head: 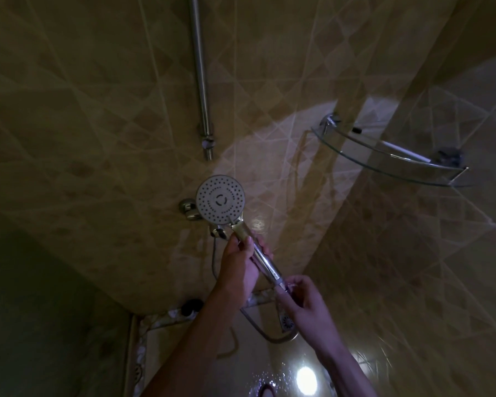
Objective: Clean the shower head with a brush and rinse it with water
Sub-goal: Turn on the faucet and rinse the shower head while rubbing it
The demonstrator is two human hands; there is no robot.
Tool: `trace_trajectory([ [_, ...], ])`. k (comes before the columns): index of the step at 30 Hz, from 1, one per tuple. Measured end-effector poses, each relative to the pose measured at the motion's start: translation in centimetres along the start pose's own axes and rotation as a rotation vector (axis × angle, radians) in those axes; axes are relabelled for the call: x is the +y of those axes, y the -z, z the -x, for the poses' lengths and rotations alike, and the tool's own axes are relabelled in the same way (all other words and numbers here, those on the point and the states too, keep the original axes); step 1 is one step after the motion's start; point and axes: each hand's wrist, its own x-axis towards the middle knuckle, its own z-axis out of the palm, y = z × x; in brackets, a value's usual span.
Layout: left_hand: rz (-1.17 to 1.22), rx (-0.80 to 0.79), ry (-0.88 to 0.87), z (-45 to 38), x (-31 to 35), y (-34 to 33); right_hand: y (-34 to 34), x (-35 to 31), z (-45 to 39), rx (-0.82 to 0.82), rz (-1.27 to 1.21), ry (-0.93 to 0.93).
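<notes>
The shower head (220, 199) sits at the middle of the view, held off the far tiled wall (98, 110) with its round nozzle face turned toward the camera, most likely so the holes can be looked over and reached. The left hand (239, 259) is wrapped around the upper part of the chrome handle (265, 260), just below the head, which steadies the face and fixes its angle. The right hand (304, 300) is nearer and lower, its fingers pinched at the bottom end of the handle where the hose (258, 328) joins; it seems to be gripping or turning that joint, though the dim light makes it impossible to tell which. Two grips, one high and one low, keep the long handle from swinging under the pull of the hose, which loops down toward the floor drain (287, 323). No brush shows in either hand or elsewhere, and no water runs from the head, so scrubbing looks not yet begun. To the right a glass corner shelf (390, 156) juts out, and a vertical pipe (202, 81) runs down the far wall above the head.
</notes>
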Motion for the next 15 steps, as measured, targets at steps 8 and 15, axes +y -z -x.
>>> trace_trajectory([
  [8, -0.012, -0.02, -0.022, -0.1, 0.1, -0.1, -0.3, -0.6, 0.0, 0.001, -0.064, 0.039],
  [15, -0.048, -0.02, -0.032, 0.2, 0.4, -0.1, 0.2, -2.6, 0.6, -0.234, -0.027, -0.035],
])
